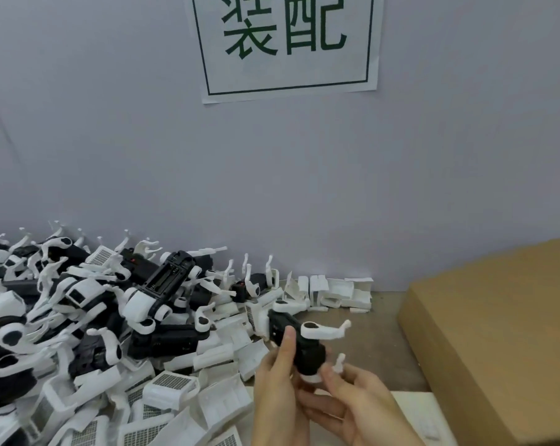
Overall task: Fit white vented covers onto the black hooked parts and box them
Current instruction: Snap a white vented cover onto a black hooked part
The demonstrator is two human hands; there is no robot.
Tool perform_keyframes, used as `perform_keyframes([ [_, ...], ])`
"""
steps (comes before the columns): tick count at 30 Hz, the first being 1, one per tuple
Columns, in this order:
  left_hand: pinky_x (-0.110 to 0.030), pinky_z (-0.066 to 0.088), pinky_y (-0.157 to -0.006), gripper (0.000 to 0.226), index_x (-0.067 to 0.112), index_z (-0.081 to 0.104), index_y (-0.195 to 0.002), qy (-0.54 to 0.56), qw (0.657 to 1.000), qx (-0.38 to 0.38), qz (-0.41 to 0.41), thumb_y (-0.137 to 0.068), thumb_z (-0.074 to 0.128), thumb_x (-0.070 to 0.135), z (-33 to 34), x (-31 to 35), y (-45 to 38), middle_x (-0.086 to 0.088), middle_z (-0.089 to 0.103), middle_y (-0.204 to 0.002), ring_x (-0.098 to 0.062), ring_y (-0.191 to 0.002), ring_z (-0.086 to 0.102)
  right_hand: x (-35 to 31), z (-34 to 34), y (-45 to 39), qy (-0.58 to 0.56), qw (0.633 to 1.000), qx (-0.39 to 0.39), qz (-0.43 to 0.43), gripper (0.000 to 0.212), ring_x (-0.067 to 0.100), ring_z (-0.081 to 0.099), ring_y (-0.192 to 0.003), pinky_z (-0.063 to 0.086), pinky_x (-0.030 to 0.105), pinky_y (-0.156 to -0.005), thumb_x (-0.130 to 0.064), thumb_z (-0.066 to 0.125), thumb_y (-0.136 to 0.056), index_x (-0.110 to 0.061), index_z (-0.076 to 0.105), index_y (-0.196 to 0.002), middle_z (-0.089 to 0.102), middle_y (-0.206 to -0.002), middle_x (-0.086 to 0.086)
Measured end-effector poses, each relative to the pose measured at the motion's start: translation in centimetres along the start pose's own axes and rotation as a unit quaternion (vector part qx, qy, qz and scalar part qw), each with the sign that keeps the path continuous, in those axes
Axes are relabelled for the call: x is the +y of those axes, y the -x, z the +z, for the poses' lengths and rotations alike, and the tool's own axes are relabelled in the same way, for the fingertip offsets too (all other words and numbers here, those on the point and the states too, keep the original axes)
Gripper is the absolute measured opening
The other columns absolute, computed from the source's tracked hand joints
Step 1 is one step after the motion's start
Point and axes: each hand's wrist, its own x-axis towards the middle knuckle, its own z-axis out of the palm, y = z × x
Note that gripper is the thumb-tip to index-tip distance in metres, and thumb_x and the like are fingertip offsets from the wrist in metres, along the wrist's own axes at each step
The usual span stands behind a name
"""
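On the pale grey wall (111, 140) ahead of you hangs a white paper sign (286, 43) with a dark green border and the green characters 装配. Your left hand (277, 394) and right hand (359, 403) both grip one black hooked part (299, 342) with white hooked arms, your left thumb pressed on its top and your right fingers curled round its lower end, just above the brown tabletop (378, 323). A heap of black hooked parts (89, 310) and white vented covers (172, 386) fills the left side against the wall, and a brown cardboard box (497, 333) sits at your right.
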Motion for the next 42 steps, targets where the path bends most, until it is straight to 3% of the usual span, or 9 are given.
perform_keyframes([
  [3,-0.033,0.057,-0.055,0.055,0.006,0.06,-0.115,0.016,0.995,0.073,0.07,-0.068,0.078,0.027,-0.2,0.1,0.0,-0.019,0.077,-0.095,-0.032,-0.078,0.076,0.5,-0.2,-0.2,0.192,0.977,0.072,-0.063,0.017,0.027,0.076,-0.074,0.058,0.032,-0.068,-0.023,0.063,-0.097,-0.009,0.068,-0.105,0.078,-0.088,0.004],
  [6,-0.041,0.056,-0.079,0.05,0.014,0.057,-0.111,-0.017,0.987,0.102,0.121,-0.068,0.082,0.017,-0.3,0.0,-0.3,-0.007,0.079,-0.091,-0.03,-0.088,0.075,1.0,-1.1,-0.7,0.345,0.904,0.174,-0.185,0.032,0.01,0.07,-0.085,0.053,0.028,-0.079,-0.028,0.075,-0.087,-0.028,0.058,-0.115,0.07,-0.097,-0.009],
  [10,-0.031,0.052,-0.074,0.049,0.008,0.071,-0.1,-0.069,0.982,0.08,0.154,-0.056,0.084,0.028,-0.5,-0.2,-0.1,-0.007,0.078,-0.086,-0.022,-0.082,0.075,1.5,-1.4,-0.9,0.452,0.823,0.093,-0.332,0.071,-0.014,0.041,-0.121,0.036,0.007,-0.095,-0.031,0.079,-0.078,-0.051,0.035,-0.13,0.04,-0.126,-0.038],
  [13,-0.027,0.052,-0.071,0.038,0.012,0.074,-0.095,-0.101,0.979,0.061,0.167,-0.064,0.083,0.031,-0.2,-0.5,0.3,-0.007,0.078,-0.086,-0.021,-0.081,0.076,2.1,-1.0,-1.3,0.51,0.794,0.058,-0.325,0.081,-0.016,0.035,-0.125,0.035,0.012,-0.101,-0.047,0.071,-0.076,-0.049,0.026,-0.144,0.033,-0.131,-0.043],
  [18,-0.021,0.054,-0.07,0.017,0.012,0.075,-0.096,-0.123,0.976,0.017,0.176,-0.091,0.07,0.027,0.2,-0.4,0.6,-0.006,0.078,-0.087,-0.014,-0.081,0.075,2.1,-0.8,-1.6,0.483,0.821,0.109,-0.284,0.086,-0.001,0.05,-0.117,0.047,0.029,-0.098,-0.074,0.058,-0.058,-0.045,0.037,-0.136,0.05,-0.124,-0.03],
  [24,-0.013,0.054,-0.071,0.014,0.016,0.073,-0.105,-0.169,0.965,-0.018,0.197,-0.091,0.07,0.012,0.3,-0.6,0.7,0.001,0.079,-0.093,-0.009,-0.09,0.074,1.5,-0.6,-1.2,0.448,0.841,0.114,-0.28,0.086,-0.002,0.058,-0.111,0.052,0.03,-0.095,-0.065,0.061,-0.055,-0.042,0.043,-0.136,0.062,-0.119,-0.021],
  [33,-0.012,0.053,-0.072,0.013,0.014,0.073,-0.105,-0.174,0.959,-0.024,0.221,-0.095,0.065,0.016,0.4,-0.7,0.5,0.001,0.079,-0.095,-0.009,-0.091,0.074,1.2,-0.3,-1.2,0.488,0.809,0.141,-0.295,0.043,-0.008,0.062,-0.08,0.052,0.018,-0.065,-0.064,0.056,-0.053,-0.047,0.058,-0.092,0.065,-0.087,-0.033],
  [38,-0.011,0.052,-0.072,0.014,0.015,0.073,-0.105,-0.188,0.951,-0.014,0.244,-0.096,0.063,0.014,0.1,-0.6,0.6,0.004,0.079,-0.096,-0.007,-0.092,0.073,1.2,-0.2,-1.0,0.443,0.853,0.029,-0.274,0.044,-0.008,0.065,-0.094,0.055,0.021,-0.079,-0.049,0.063,-0.067,-0.046,0.059,-0.11,0.069,-0.1,-0.029],
  [42,-0.025,0.057,-0.073,0.016,0.021,0.073,-0.099,-0.228,0.934,-0.002,0.275,-0.095,0.064,0.009,-0.3,-0.6,0.4,0.003,0.078,-0.091,-0.013,-0.086,0.074,0.3,-0.6,-0.6,0.343,0.901,-0.009,-0.264,0.058,-0.019,0.041,-0.126,0.038,0.018,-0.106,-0.044,0.064,-0.076,-0.054,0.038,-0.127,0.049,-0.131,-0.038],
])
